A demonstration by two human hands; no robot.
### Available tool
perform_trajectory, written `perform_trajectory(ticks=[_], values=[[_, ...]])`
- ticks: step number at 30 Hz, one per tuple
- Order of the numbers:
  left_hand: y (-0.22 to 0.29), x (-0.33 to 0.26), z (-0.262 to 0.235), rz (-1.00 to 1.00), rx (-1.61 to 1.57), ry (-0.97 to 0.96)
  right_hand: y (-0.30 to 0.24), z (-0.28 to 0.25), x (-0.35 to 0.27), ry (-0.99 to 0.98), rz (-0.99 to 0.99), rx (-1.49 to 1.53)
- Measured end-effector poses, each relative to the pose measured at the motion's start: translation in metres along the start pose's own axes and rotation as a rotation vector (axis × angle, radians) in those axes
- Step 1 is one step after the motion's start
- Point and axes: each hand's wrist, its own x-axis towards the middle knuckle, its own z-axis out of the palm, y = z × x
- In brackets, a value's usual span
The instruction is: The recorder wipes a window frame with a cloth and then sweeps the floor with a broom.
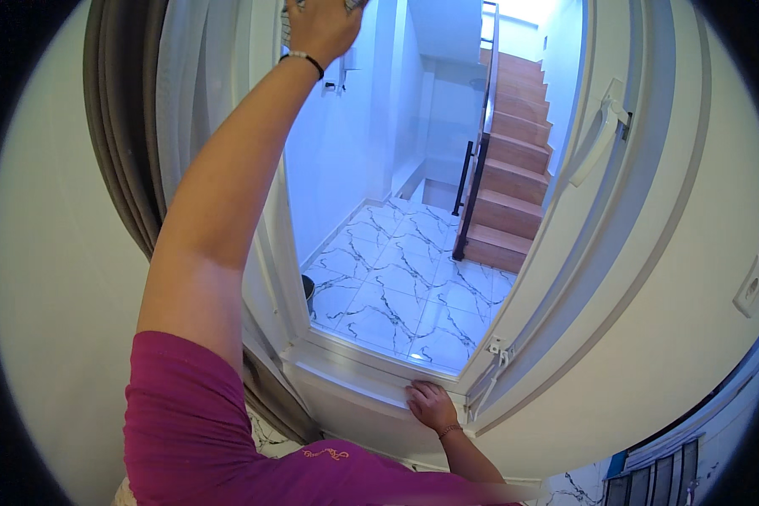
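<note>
The left hand (322, 25) is raised to the top of the white window frame (271, 211), its fingers closed on something greyish, perhaps a cloth, which the picture's upper edge cuts off so that it cannot be named for sure. The right hand (432, 405) lies open and flat on the window sill (354, 371), palm down, bracing the body. The white sash (599, 253) stands swung inward to the right, its handle (603, 135) well clear of either hand. Through the opening show a marble-patterned tile floor (405, 278) below and a wooden staircase (514, 160) with a black handrail (472, 185). A grey-brown curtain (122, 126) hangs just left of the frame, behind the lifted arm. Working so high at an open window, it seems best to keep the right palm planted on the sill, weight held inside the room, and to move the raised hand in short strokes along the frame rather than stretching outward.
</note>
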Motion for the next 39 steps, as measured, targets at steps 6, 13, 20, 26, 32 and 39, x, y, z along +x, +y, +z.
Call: perform_trajectory(ticks=[6, 13, 20, 26, 32, 39], values=[[0.087, -0.046, -0.031, 0.236, -0.263, -0.209, -0.004, -0.009, -0.001, -0.046, 0.027, -0.033], [0.139, -0.142, -0.071, 1.072, -0.829, -0.487, -0.004, -0.012, -0.002, -0.053, 0.052, -0.025], [0.072, 0.022, -0.008, -0.196, -0.302, -0.059, -0.004, -0.007, 0.000, -0.074, 0.066, -0.012], [0.160, -0.041, -0.035, 0.177, -0.436, -0.383, 0.003, -0.009, -0.006, -0.086, 0.115, 0.007], [0.165, -0.093, -0.060, 0.823, -0.745, -0.391, -0.004, -0.015, -0.001, -0.102, 0.102, 0.012], [0.140, -0.039, -0.042, 0.140, -0.287, -0.129, -0.004, -0.010, -0.003, -0.078, 0.074, 0.014]])
